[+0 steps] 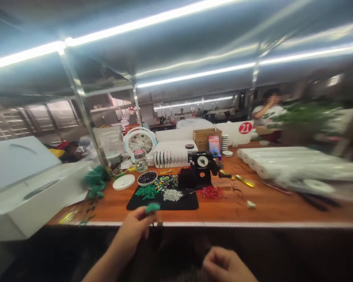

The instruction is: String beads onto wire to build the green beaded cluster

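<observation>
Green is the small piece [153, 208] that we see in the head view, pinched between the thumb and the fingers of the left hand [135, 225], in front of the near edge of the black mat [182, 205]. The right hand [223, 264] is lower, apart from the table edge, with its fingers curled towards the thumb; we cannot tell whether it holds something thin. On the mat we find four kinds of small goods: green tube-like pieces [147, 192], multicoloured beads [164, 182], silver beads [172, 195] and a black bundle [186, 179]. A white dish [139, 182] of dark beads [147, 178] stands at the mat's back left corner, and beside it we see a round white lid [123, 182]. Right of the mat, red beads [209, 192] lie on the wooden table [223, 215], just in front of a black device [202, 176] with a round dial. Behind these we notice a white slotted rack [176, 155], a fan [140, 142] and, farther right, plastic-wrapped white rolls [285, 162].
</observation>
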A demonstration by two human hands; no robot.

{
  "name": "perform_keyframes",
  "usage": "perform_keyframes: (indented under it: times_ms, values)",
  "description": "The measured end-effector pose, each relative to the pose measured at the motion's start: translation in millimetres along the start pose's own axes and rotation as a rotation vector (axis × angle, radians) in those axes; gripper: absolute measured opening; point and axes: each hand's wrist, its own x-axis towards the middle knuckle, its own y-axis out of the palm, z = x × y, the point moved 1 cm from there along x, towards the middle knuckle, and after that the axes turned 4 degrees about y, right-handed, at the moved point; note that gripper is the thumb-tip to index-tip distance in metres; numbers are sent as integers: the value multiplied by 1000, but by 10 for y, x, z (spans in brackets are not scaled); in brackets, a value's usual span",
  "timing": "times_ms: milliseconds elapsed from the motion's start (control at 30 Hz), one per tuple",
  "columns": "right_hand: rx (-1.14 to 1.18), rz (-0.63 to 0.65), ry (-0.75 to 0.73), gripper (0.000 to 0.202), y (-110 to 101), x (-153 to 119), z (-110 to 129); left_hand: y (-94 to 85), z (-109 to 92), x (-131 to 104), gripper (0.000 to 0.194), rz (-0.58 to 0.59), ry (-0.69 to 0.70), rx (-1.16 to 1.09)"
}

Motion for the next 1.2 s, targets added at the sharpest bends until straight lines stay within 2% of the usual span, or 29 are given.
perform_keyframes:
  times_ms: [67,133,233,367,567,833,933,1067,1200]
  values:
    - [41,-66,-3,45,-6,-35,162,449,35,-293,31,167,-131,-227]
    - [30,-159,-44,39,-21,-70,306,771,63,-475,28,278,-207,-401]
    - [-26,-236,-69,31,-19,-98,419,995,114,-544,26,358,-227,-559]
    - [32,-182,-40,29,49,-81,405,1044,208,-528,27,409,-230,-633]
    - [227,-103,-10,30,154,-54,317,1055,260,-646,25,445,-183,-662]
    - [248,-62,-28,29,173,-71,294,1031,316,-644,28,477,-208,-771]
    - [227,-68,-19,30,155,-63,290,1028,324,-643,30,427,-224,-802]
    - [135,-128,-52,29,120,-56,280,1019,304,-658,29,345,-204,-714]
    - [139,-113,-57,30,114,-51,285,1024,271,-672,29,310,-210,-724]
